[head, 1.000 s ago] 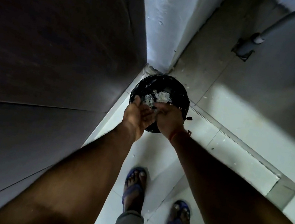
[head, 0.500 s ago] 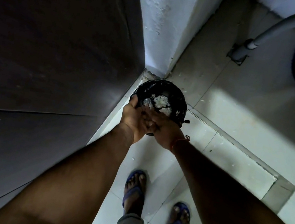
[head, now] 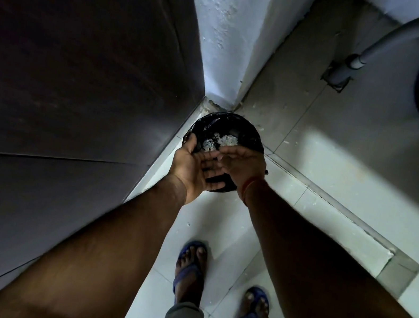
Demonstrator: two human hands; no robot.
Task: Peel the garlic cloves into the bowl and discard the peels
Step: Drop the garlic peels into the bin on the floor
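Neither grip holds anything: left hand [head: 192,168] palm-up, right hand [head: 240,165] brushing it above the black-lined round bin [head: 249,135] at frame centre, where pale papery garlic peels [head: 221,142] lie; clinging flakes could miss onto the floor

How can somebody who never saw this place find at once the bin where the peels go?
Find the corner where the dark wooden panel meets the white plastered wall. On the floor there stands a round bin lined with a black plastic bag, under both hands. Only it holds pale garlic peels.
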